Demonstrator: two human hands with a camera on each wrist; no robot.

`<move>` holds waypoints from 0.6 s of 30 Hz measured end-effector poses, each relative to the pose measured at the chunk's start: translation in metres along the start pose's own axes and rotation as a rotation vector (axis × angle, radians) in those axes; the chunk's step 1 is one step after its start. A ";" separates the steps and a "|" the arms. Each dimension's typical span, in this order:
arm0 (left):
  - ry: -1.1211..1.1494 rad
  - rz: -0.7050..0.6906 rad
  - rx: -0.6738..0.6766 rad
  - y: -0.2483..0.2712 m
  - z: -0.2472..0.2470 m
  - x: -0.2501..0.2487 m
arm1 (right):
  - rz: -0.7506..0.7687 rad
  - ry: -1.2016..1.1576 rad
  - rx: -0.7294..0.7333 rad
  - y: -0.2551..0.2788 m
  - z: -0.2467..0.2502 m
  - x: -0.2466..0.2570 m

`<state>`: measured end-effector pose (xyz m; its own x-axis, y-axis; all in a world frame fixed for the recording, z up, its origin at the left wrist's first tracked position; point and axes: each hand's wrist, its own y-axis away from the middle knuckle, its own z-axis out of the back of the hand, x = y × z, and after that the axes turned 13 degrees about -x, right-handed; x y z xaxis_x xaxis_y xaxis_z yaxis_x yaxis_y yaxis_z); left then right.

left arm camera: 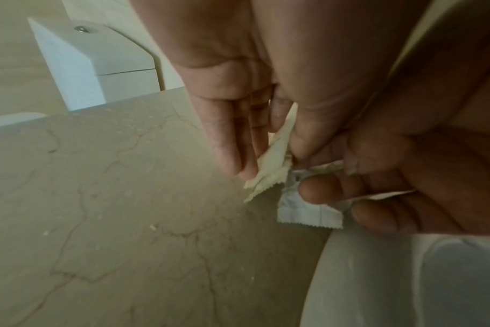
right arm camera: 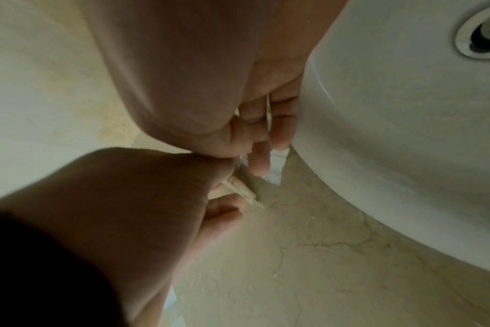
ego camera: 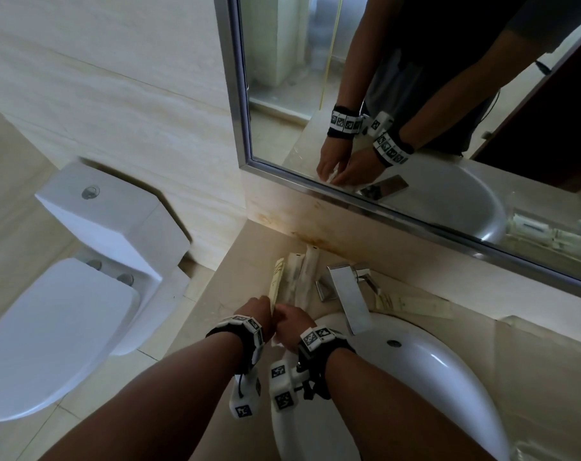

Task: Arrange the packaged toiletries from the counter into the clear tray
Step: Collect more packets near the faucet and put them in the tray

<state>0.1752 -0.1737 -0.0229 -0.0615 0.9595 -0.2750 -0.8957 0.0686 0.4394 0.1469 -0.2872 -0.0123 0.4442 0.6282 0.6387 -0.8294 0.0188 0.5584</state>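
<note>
My left hand pinches the near end of a long cream packet between thumb and fingers; the packet's serrated end hangs just above the counter. Right beside it, my right hand grips long white packets, and a white serrated end sticks out below its curled fingers. The two hands touch, at the left rim of the sink. Another cream packet lies on the counter right of the tap. A clear tray edge shows faintly at the far right.
A white sink basin fills the counter's middle, with a chrome tap behind it. A framed mirror runs along the back wall. The beige counter ends at the left, where a toilet stands below.
</note>
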 end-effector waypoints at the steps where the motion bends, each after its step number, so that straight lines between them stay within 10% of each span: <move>1: -0.013 0.001 -0.004 -0.001 0.000 0.000 | 0.002 -0.006 0.014 0.000 0.000 0.000; 18: -0.273 -0.071 0.019 0.045 0.037 0.019 | 0.088 0.273 -0.117 0.027 0.012 0.012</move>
<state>0.1502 -0.1423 0.0235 0.1247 0.9900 -0.0665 -0.8850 0.1413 0.4436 0.1339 -0.2886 0.0166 0.2744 0.8167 0.5076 -0.9011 0.0341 0.4323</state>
